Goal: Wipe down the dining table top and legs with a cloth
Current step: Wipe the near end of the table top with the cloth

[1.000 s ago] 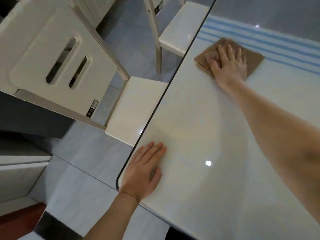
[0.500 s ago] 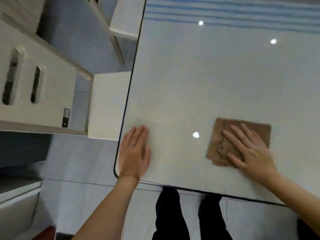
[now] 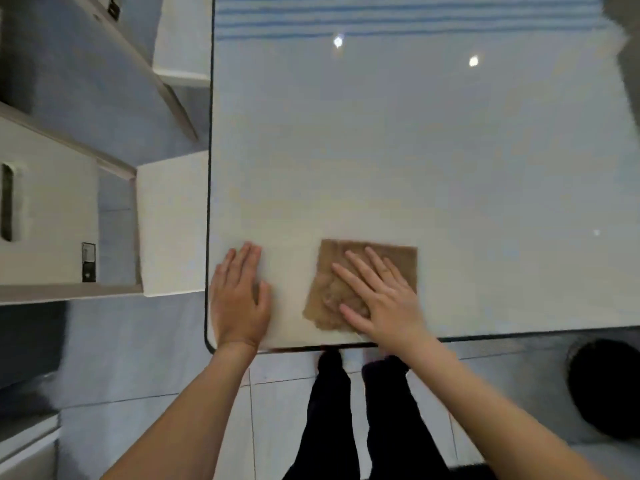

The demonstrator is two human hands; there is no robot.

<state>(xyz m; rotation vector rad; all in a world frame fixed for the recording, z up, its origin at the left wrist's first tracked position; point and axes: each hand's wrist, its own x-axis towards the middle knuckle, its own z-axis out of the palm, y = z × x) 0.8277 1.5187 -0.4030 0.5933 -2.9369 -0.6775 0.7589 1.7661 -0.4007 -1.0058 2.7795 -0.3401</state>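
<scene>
A glossy white dining table top (image 3: 398, 150) with a dark rim fills the upper right of the head view. A brown cloth (image 3: 398, 258) lies flat near the table's front edge, bunched at its near left corner. My right hand (image 3: 381, 299) presses on the cloth with straight, spread fingers. My left hand (image 3: 239, 296) rests flat on the bare table top at the front left corner, a little left of the cloth. The table legs are hidden under the top.
A white chair (image 3: 169, 223) is tucked against the table's left edge, and a second chair (image 3: 180, 39) stands farther back. My dark trouser legs (image 3: 363, 420) stand on the tiled floor just before the table. A dark round object (image 3: 606, 386) sits at the lower right.
My right hand pulled the cloth from the far blue-striped area back to the front edge, then left toward my left hand. My left hand stayed flat at the corner.
</scene>
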